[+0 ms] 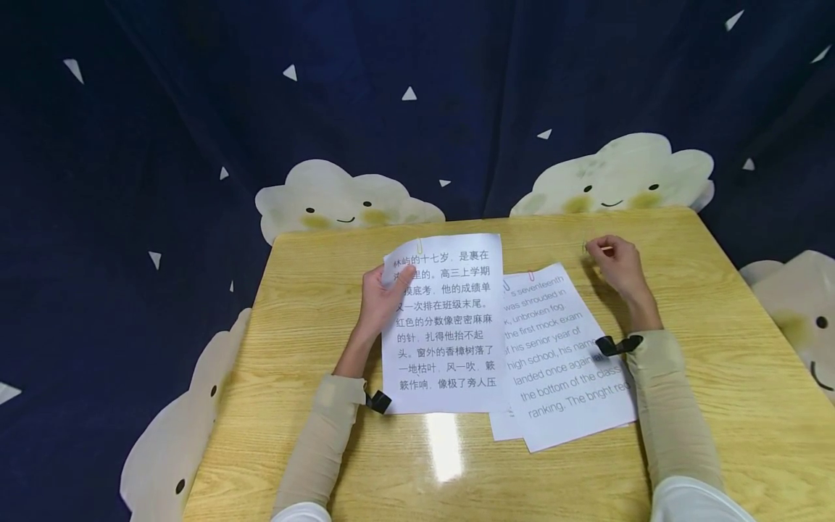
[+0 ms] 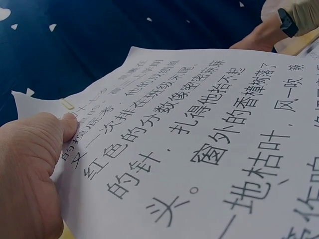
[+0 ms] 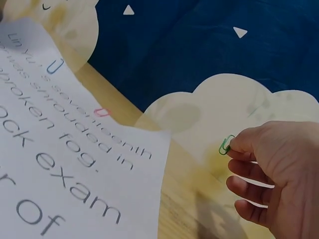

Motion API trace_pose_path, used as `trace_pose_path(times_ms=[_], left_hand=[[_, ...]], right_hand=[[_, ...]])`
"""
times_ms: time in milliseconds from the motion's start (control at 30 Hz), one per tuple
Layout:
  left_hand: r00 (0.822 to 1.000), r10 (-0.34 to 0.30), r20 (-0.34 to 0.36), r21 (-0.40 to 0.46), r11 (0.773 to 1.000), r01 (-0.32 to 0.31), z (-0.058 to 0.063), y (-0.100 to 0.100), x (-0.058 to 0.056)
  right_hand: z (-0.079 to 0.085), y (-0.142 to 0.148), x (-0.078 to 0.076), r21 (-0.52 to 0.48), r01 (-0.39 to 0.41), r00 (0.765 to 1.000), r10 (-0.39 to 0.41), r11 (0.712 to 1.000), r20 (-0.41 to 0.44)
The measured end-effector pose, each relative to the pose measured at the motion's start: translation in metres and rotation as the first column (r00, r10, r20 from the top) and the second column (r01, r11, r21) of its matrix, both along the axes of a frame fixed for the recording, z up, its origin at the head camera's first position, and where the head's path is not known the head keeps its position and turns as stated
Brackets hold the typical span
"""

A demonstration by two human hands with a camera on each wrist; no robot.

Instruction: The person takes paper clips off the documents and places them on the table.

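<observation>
My left hand (image 1: 385, 291) grips the left edge of a printed sheet with Chinese text (image 1: 446, 326), thumb on its front. A yellow paper clip (image 1: 420, 246) sits on that sheet's top edge, just above the thumb. My right hand (image 1: 616, 267) pinches a small green paper clip (image 3: 226, 145) between thumb and forefinger, its other fingers loosely curled. Right of the held sheet lies a sheet with English text (image 1: 561, 355), partly covered by it. A blue paper clip (image 3: 55, 66) and a pink paper clip (image 3: 102, 112) sit on the English sheet's top edge.
The papers are over a wooden table (image 1: 300, 326). Another sheet's corner (image 1: 504, 426) shows beneath the English page. A dark blue curtain (image 1: 365, 94) with cloud figures hangs behind the table's far edge. Each wrist wears a small black camera (image 1: 378, 401).
</observation>
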State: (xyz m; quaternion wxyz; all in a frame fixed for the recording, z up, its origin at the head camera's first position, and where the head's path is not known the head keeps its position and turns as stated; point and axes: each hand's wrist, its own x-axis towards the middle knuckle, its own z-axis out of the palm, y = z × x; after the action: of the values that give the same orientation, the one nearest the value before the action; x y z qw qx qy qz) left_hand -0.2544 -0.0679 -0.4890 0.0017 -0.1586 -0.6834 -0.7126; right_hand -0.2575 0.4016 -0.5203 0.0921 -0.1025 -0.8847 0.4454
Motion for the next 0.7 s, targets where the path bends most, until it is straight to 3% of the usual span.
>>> trace_pose_path(times_ms=[400, 700], left_hand=[[1.0, 0.0, -0.012, -0.012, 1.0, 0.0, -0.003, 0.0, -0.002], [1.0, 0.012, -0.018, -0.025, 1.0, -0.012, -0.004, 0.0, -0.003]], right_hand=[[-0.011, 0.004, -0.004, 0.074, 0.063, 0.997, -0.066, 0.995, 0.038], [-0.021, -0.001, -0.007, 0.131, 0.098, 0.995, -0.101, 0.987, 0.014]])
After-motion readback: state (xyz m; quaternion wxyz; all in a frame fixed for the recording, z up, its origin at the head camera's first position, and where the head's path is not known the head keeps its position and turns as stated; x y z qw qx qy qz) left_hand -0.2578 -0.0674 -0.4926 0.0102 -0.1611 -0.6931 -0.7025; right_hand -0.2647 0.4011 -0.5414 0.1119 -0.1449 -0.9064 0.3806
